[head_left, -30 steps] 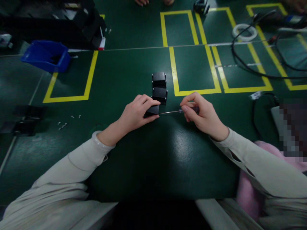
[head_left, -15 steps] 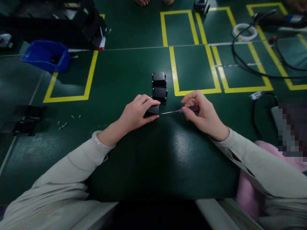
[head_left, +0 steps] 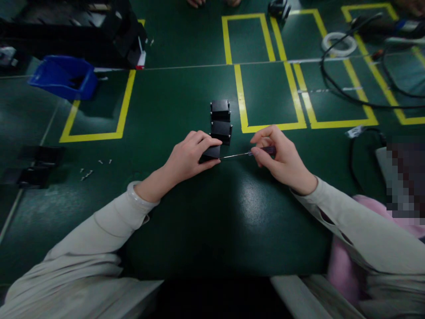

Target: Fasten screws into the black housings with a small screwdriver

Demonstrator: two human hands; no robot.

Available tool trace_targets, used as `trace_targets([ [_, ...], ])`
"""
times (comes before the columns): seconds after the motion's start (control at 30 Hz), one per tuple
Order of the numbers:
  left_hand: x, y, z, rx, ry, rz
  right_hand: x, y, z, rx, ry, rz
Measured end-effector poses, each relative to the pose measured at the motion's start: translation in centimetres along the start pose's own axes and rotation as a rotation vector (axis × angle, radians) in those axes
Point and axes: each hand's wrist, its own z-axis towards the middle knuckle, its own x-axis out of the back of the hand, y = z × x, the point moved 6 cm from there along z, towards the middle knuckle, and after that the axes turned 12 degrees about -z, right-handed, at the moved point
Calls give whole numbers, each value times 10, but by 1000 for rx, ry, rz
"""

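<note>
My left hand (head_left: 187, 156) presses a small black box (head_left: 211, 153) down on the green table (head_left: 206, 221), fingers wrapped over its top. My right hand (head_left: 280, 157) pinches the handle of a thin screwdriver (head_left: 247, 154) held level, its metal tip touching the right side of that box. Just behind the held box two more black boxes (head_left: 221, 120) stand in a row, one behind the other.
Yellow tape rectangles (head_left: 268, 95) mark the table beyond. A blue bin (head_left: 64, 82) sits far left, small screws (head_left: 88, 173) and black parts (head_left: 33, 170) lie at left. Black cables (head_left: 345, 95) and a tape roll (head_left: 338, 43) are at right. Another person's fingers (head_left: 197, 2) show at the far edge.
The fingers of my right hand have shifted slightly on the screwdriver handle. The left hand and the boxes have stayed put.
</note>
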Motion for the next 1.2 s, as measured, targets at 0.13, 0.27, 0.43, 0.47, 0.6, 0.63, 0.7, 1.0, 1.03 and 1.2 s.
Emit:
trace_targets([
  [0.13,0,-1,0,6,5,-4,-4,3,-1,-53,-53,56],
  [0.27,0,0,0,5,-1,0,0,1,0,-5,-2,-10],
  [0.43,0,0,0,-3,2,4,-1,1,1,-29,-18,29],
  [0.47,0,0,0,0,0,5,-2,2,0,-46,-36,48],
  [0.6,0,0,0,5,-6,3,-2,2,0,-35,-35,33],
  [0.63,0,0,0,6,-6,2,-1,1,0,-17,-20,12],
  [0.7,0,0,0,13,-8,-3,1,0,0,2,-3,-23],
  [1.0,0,0,0,35,-18,-4,-4,2,-1,-47,-69,52],
  [1.03,0,0,0,36,-18,-3,-4,2,-1,-38,-72,47],
  [1.2,1,1,0,19,-6,1,0,2,0,1,-18,-6],
])
